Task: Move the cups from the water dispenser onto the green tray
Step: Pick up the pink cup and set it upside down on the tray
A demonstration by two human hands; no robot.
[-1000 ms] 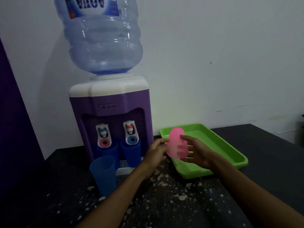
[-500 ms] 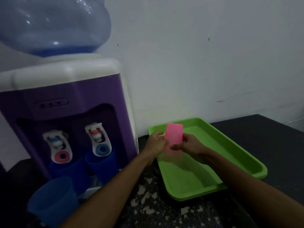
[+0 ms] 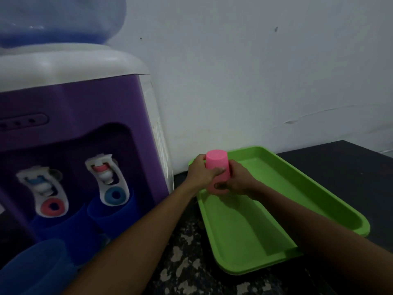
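A pink cup (image 3: 217,165) is held upside down over the far left corner of the green tray (image 3: 297,188). My left hand (image 3: 202,173) grips it from the left and my right hand (image 3: 239,182) from the right. I cannot tell whether the cup's rim touches the tray floor. Two blue cups stand under the taps of the purple water dispenser (image 3: 74,128): one (image 3: 110,216) under the blue tap, one (image 3: 57,226) under the red tap. A third blue cup (image 3: 36,267) stands in front of the dispenser at the lower left.
The dispenser and tray sit on a dark speckled counter (image 3: 187,262) against a white wall (image 3: 255,71). A large blue water bottle (image 3: 59,20) tops the dispenser. The counter's right end shows at the far right.
Both hands carried the pink cup from in front of the dispenser over to the tray, turned it upside down and lowered it. My head moved closer.
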